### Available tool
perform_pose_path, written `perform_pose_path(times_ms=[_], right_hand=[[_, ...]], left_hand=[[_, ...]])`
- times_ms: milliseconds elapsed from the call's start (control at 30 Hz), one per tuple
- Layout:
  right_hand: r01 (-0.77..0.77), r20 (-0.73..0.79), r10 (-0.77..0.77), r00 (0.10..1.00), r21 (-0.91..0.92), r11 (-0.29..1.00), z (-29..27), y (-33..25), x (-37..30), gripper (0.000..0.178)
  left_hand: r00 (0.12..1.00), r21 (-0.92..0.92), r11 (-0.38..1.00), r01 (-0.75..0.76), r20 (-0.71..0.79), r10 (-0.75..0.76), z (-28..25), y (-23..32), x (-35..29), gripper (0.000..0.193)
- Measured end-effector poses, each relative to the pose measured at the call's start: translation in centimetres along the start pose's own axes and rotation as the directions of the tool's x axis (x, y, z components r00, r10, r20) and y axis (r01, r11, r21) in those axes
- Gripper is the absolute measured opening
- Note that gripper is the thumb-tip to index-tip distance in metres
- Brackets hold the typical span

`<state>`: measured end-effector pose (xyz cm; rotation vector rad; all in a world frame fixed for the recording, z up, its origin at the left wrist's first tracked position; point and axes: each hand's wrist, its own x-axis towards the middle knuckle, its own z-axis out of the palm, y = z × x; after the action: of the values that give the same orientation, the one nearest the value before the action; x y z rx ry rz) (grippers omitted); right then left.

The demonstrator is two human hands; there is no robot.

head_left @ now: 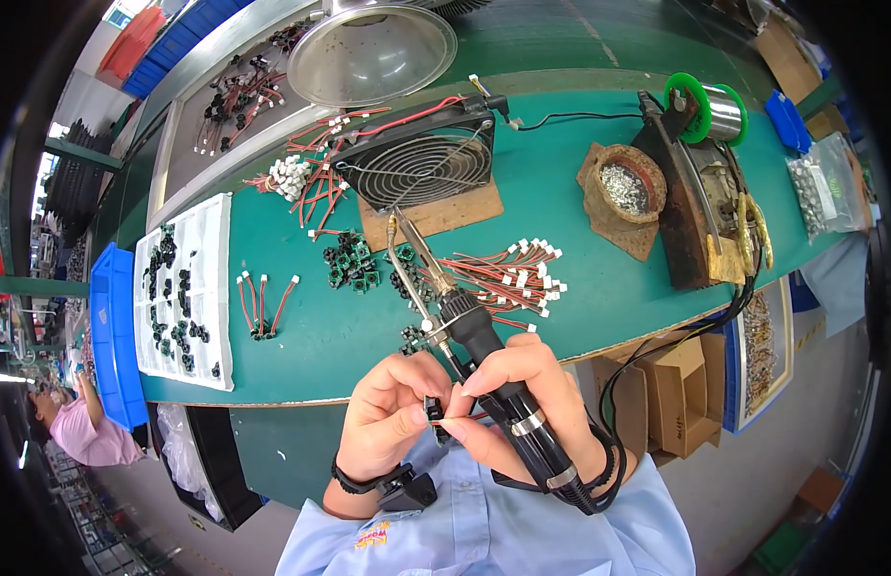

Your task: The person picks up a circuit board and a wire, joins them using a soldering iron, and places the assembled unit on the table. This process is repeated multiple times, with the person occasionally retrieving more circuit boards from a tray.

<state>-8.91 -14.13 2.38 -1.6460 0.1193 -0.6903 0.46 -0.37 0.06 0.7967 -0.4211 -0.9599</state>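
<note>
Close to my body, my left hand pinches a small black component between thumb and fingers. My right hand is wrapped round a black soldering iron with a thin metal feed tube alongside it. The iron's tip points away from me, toward the fan. The right thumb and index finger also reach the component, where a bit of red wire shows; their exact grip on it is partly hidden. Beyond the hands lie a bundle of red-and-black leads with white connectors and a pile of small green-and-black boards.
A fan with a wire guard stands at the back on a wooden board. To the right are a bowl of metal bits, a soldering stand and a solder spool. On the left, boards lie on a white tray.
</note>
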Motion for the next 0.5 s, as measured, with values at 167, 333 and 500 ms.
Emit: perform_pose_path(times_ms=[167, 333, 500], right_hand=[[0.005, 0.032, -0.003, 0.999, -0.037, 0.999, -0.3, -0.3, 0.3, 0.043], [-0.011, 0.079, 0.012, 0.997, -0.022, 1.000, -0.8, -0.2, 0.4, 0.042], [-0.051, 0.144, 0.056, 0.988, -0.038, 0.998, -1.4, -0.3, 0.4, 0.042]], left_hand=[[1.000, -0.013, 1.000, 0.002, 0.022, -0.002, 0.1, 0.1, -0.1, 0.014], [0.997, 0.023, 0.999, 0.043, 0.056, -0.044, -0.2, 0.7, -0.2, 0.015], [0.993, 0.041, 0.995, 0.096, 0.068, -0.098, -0.5, 1.3, -0.4, 0.017]])
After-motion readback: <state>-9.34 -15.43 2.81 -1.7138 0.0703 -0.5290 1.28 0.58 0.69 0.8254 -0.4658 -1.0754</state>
